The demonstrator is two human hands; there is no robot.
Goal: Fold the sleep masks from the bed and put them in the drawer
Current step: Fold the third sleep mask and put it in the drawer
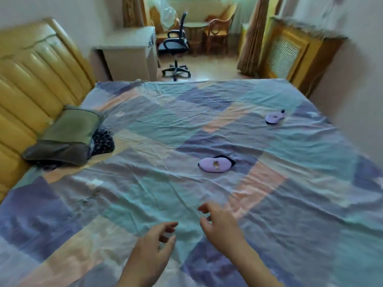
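I see my left hand (154, 243) and my right hand (219, 224) held low over the bed (145, 125), side by side, fingers loosely curled and holding nothing. One purple sleep mask (215, 165) lies flat on the patchwork sheet near the middle of the bed, beyond my right hand. A second sleep mask (274, 118) lies farther off toward the right edge, well apart from the first. A green pillow (68, 133) rests against the headboard (31, 79) at left.

Left hand (154, 241) and right hand (219, 222) bare, forearms sleeveless.
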